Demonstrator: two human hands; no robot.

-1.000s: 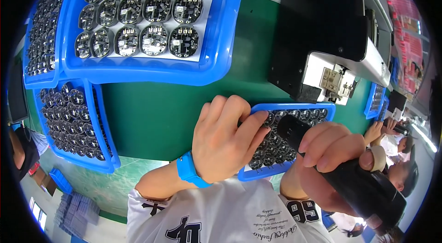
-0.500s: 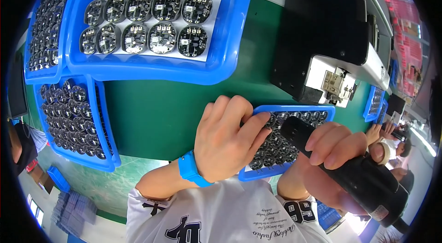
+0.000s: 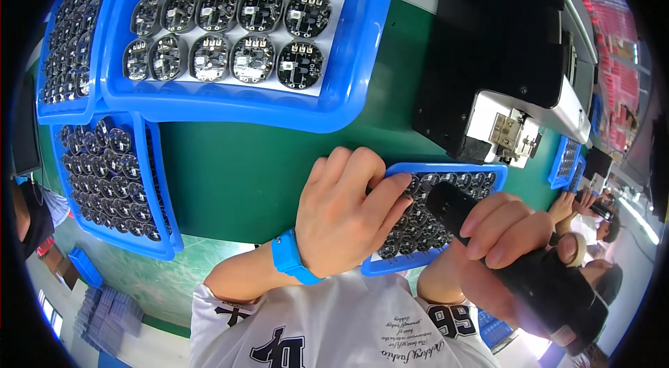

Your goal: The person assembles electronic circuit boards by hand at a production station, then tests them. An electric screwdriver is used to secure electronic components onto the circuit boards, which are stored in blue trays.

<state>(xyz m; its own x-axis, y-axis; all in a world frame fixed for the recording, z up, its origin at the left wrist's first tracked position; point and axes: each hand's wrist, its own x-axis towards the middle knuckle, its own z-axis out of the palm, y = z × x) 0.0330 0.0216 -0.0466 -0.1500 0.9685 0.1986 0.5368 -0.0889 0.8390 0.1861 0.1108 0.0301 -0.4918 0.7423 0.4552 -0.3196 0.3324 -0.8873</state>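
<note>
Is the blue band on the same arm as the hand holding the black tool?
No, the blue band circles the wrist of the left hand, while the right hand grips the black tool.

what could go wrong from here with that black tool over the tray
The black handheld tool reaches close to the left grip, so a slip might bump it. If the right grip loosened, the tool could drop onto the closely packed round boards in the blue tray and dislodge or damage some.
</note>
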